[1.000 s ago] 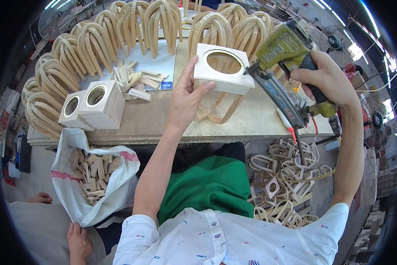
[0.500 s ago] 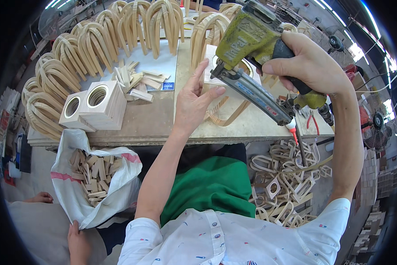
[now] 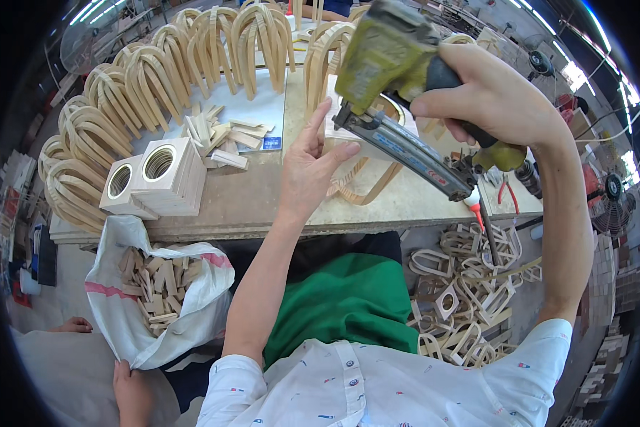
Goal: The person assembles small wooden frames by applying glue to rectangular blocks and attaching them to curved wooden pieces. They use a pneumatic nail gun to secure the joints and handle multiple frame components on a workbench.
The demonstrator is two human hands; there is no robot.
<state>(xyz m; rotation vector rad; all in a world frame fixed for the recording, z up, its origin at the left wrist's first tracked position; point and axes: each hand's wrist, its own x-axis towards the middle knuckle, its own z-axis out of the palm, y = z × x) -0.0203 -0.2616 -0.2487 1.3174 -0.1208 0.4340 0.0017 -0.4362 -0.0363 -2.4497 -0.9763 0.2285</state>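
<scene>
My right hand [image 3: 494, 96] is wrapped round the handle of a yellow-green nail gun [image 3: 387, 60]. The nail gun's nose hangs over the left part of a pale square wooden piece [image 3: 408, 124] with a round ringed hole. My left hand [image 3: 307, 167] grips that piece at its left side, thumb on the near edge and fingers along the far side. Below the piece, a bent-wood frame [image 3: 377, 193] shows on the table. The nail gun covers much of the piece, so whether its nose touches the wood I cannot tell.
Bent-wood arches [image 3: 149, 82] line the table [image 3: 249, 203]. Square holed blocks [image 3: 174, 188] and loose wood strips [image 3: 224, 135] lie left. A sack of offcuts [image 3: 106, 277] stands beside another person's hand [image 3: 131, 391]. Frames [image 3: 469, 299] pile on the floor; red-handled pliers [image 3: 509, 196] lie right.
The nail gun and my right hand have shifted slightly left and up. My left hand keeps its hold on the square piece. The whole view has shifted a little.
</scene>
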